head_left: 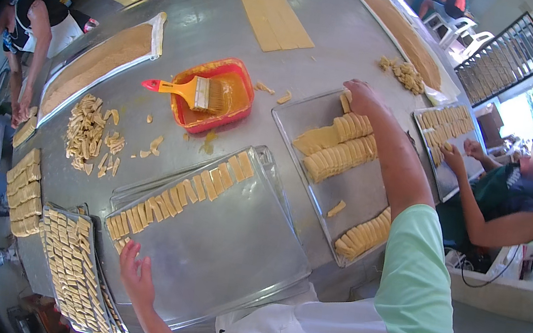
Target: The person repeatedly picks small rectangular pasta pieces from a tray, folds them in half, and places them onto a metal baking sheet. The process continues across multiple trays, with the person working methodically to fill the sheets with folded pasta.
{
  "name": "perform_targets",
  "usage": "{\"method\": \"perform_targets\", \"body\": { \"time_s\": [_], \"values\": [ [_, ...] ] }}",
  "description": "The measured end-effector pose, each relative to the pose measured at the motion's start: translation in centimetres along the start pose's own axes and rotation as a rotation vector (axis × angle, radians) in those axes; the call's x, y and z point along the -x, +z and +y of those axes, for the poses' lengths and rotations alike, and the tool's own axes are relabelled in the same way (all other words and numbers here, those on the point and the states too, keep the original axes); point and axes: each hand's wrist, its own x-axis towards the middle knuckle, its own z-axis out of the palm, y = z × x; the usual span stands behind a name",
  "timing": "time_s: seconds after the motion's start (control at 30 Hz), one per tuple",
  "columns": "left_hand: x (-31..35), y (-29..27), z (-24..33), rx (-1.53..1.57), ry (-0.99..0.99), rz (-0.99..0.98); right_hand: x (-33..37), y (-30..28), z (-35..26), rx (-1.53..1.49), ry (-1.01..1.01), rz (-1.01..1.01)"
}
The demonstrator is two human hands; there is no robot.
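Note:
My left hand (138, 278) is at the near left corner of a metal tray (223, 235), fingers apart, fingertips close to the end of a row of pale dough strips (184, 192). That row runs along the tray's far side. My right arm stretches over a second tray (280, 117). Its hand (361, 98) is curled at that tray's far end, by a few dough slices (345, 103); the fingers partly hide what they grip. Rows of overlapping slices (342, 160) lie in this tray, with another row (364, 235) at its near end.
A red tub (245, 112) holds a wide brush (195, 93). Loose dough pieces (84, 131) lie left of it. A filled tray (72, 262) and stacked slabs (24, 194) stand at left. One co-worker (505, 214) handles a tray at right; another person (37, 32) works at left.

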Motion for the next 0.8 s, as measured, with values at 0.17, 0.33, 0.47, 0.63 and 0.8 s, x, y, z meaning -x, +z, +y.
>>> {"method": "perform_targets", "body": {
  "time_s": [0.17, 0.33, 0.47, 0.63, 0.8],
  "values": [
    [1.5, 1.0, 1.9, 0.017, -0.065, 0.047, -3.5, 0.1, 2.7, 0.072, -0.217, -0.279],
    [2.6, 1.8, 4.3, -0.032, -0.116, 0.059, -4.3, -0.5, 2.7, 0.089, -0.198, -0.302],
    [2.8, 2.1, 5.2, -0.094, -0.102, 0.059, -3.4, -0.4, 2.8, 0.058, -0.306, -0.193],
    [2.9, 2.2, 5.1, -0.117, -0.148, 0.021, -2.9, 2.4, 4.8, 0.024, -0.434, -0.026],
    [3.8, 2.1, 4.8, -0.088, -0.099, 0.031, -5.3, 3.5, 6.2, -0.393, -0.392, -0.161]
  ]
}}
